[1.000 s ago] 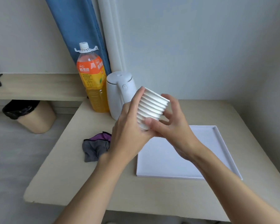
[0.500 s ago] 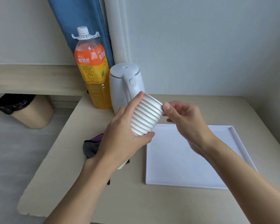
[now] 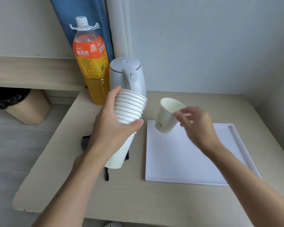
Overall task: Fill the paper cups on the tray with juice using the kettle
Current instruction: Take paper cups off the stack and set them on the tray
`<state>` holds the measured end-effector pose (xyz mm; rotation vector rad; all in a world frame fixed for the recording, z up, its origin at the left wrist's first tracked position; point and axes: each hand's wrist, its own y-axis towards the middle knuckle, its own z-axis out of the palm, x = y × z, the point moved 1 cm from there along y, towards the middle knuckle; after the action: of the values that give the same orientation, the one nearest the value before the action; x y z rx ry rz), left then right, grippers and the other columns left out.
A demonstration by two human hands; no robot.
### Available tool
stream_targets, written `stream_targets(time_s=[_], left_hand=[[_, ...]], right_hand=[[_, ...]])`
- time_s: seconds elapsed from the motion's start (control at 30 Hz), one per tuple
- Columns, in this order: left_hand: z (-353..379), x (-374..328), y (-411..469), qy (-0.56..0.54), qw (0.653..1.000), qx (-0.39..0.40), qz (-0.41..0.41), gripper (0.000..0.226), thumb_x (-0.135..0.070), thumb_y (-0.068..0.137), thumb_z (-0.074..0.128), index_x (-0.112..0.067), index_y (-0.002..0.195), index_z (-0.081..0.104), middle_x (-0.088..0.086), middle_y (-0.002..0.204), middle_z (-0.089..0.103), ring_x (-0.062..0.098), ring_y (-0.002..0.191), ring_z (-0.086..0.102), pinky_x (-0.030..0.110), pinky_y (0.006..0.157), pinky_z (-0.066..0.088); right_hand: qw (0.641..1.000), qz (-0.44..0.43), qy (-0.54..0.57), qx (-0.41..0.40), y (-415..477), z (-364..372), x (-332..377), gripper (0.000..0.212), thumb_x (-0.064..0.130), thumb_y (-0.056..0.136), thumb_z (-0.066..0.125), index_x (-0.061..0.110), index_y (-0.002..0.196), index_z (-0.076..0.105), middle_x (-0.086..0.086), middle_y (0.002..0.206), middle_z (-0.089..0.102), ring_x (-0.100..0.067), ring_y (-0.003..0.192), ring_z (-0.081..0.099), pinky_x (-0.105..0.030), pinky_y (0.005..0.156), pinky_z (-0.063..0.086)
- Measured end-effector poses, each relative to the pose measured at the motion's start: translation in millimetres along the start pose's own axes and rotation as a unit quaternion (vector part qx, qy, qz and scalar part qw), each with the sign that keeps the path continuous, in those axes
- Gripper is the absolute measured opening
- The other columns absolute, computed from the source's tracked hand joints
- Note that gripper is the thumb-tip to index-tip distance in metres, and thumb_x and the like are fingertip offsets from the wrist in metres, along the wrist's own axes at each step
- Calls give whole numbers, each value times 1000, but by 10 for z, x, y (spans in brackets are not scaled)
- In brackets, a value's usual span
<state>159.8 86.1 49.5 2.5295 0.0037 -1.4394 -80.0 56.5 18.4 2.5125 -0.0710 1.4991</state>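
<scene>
While left hand [image 3: 111, 126] grips stack [image 3: 129, 108], right hand [image 3: 197, 125] pinches cup [image 3: 166, 118] above tray [image 3: 187, 158].

Before you, a pale wooden table [image 3: 154, 202] carries a white tray [image 3: 179, 158] at right, a white kettle [image 3: 126, 74] touching a juice bottle [image 3: 92, 63] at the back, and a dark cloth [image 3: 85, 143] at left.

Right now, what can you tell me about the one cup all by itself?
The single paper cup is plain white with a rolled rim, a tiny dark mark near its base, and empty inside. It hangs tilted in the air over the far left corner of the tray. Only the right hand touches it, pinching the rim.
</scene>
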Motion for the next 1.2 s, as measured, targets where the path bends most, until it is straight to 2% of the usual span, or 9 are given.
stream_targets(time_s=[0.07,0.17,0.3,0.4,0.57,0.67,0.8,1.07,1.2], left_hand=[[13,-25,8,0,1000,-3,-1,97,-32,71,91,-58,145,34,-18,132,58,14,114,63,42,90,60],[21,-52,10,-7,1000,-5,-1,98,-39,67,89,-58,145,33,-17,134,57,16,116,62,47,94,58],[41,-83,-1,-6,1000,2,0,99,-46,63,83,-60,146,31,-14,135,56,18,116,62,48,95,57],[45,-82,1,1,1000,3,-1,99,-44,66,85,-60,147,30,-13,136,55,20,117,61,49,97,57],[55,-101,-75,10,1000,15,2,97,-46,64,82,-65,143,29,-12,130,57,20,109,63,49,89,59],[48,-82,-85,14,1000,18,-1,97,-43,67,86,-64,143,29,-11,130,57,20,109,63,49,89,59],[3,-39,-65,24,1000,10,-6,98,-35,73,90,-62,145,29,-11,131,57,21,110,63,49,91,58],[-36,-17,-54,16,1000,6,-7,97,-36,72,89,-62,144,29,-12,132,56,22,112,63,50,92,58],[-32,-28,-67,11,1000,20,0,98,-38,70,88,-63,144,29,-13,132,57,20,111,63,49,91,58]], right_hand=[[998,-11,-54,26,-58,103,-97,9,26,94,68,24,85,67,-2,109,62,-4,82,65,-16,70,48],[998,12,-57,34,-100,195,-193,7,26,93,69,22,99,71,1,121,54,-16,99,64,-25,82,53],[996,24,-32,85,-124,197,-230,73,34,86,76,28,148,38,7,135,45,-14,112,57,-28,93,49],[983,80,-74,146,-123,209,-333,112,34,75,86,25,157,10,5,132,44,-16,108,56,-29,89,47],[984,116,-86,105,-138,404,-482,69,26,82,79,15,140,42,-1,108,64,-17,94,61,-23,67,46],[986,108,-97,79,-100,500,-441,45,29,83,77,15,120,55,0,105,69,-17,91,63,-27,69,50],[983,116,-125,75,-83,591,-404,43,37,83,75,19,117,56,4,104,69,-19,94,64,-43,84,54],[977,127,-158,72,-81,625,-371,45,43,83,73,19,119,59,5,102,67,-21,95,64,-45,87,53],[977,156,-137,51,-93,507,-286,55,20,87,68,13,138,48,-3,112,62,-24,102,60,-40,86,53]])
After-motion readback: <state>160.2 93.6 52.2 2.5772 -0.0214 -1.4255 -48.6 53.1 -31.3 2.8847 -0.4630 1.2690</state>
